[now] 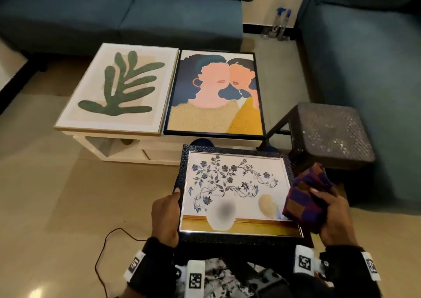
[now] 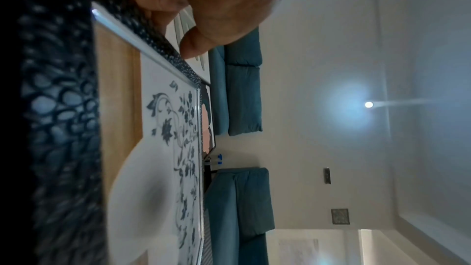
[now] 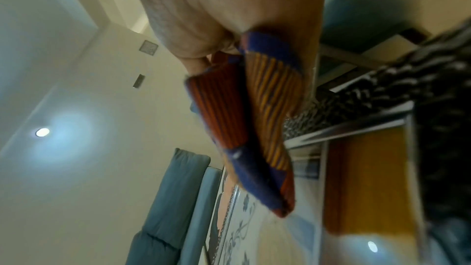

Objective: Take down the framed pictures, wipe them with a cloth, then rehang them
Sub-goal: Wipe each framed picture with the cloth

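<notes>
A floral picture (image 1: 234,190) in a dark textured frame lies face up on my lap. My left hand (image 1: 166,215) grips its left edge, thumb on the frame (image 2: 193,47). My right hand (image 1: 330,213) holds a folded purple and orange checked cloth (image 1: 305,197) against the picture's right side; the cloth (image 3: 254,128) hangs from my fingers over the glass. Two more pictures lie flat on a low white table (image 1: 159,154): a green leaf print (image 1: 118,86) on the left and a two-faces print (image 1: 216,92) in a black frame on the right.
A dark woven stool (image 1: 330,133) stands just right of the lap picture. Teal sofas (image 1: 114,13) run along the back and the right side (image 1: 364,70). Spray bottles (image 1: 280,24) stand on the floor between them. A thin cable (image 1: 107,247) trails over the tiled floor at lower left.
</notes>
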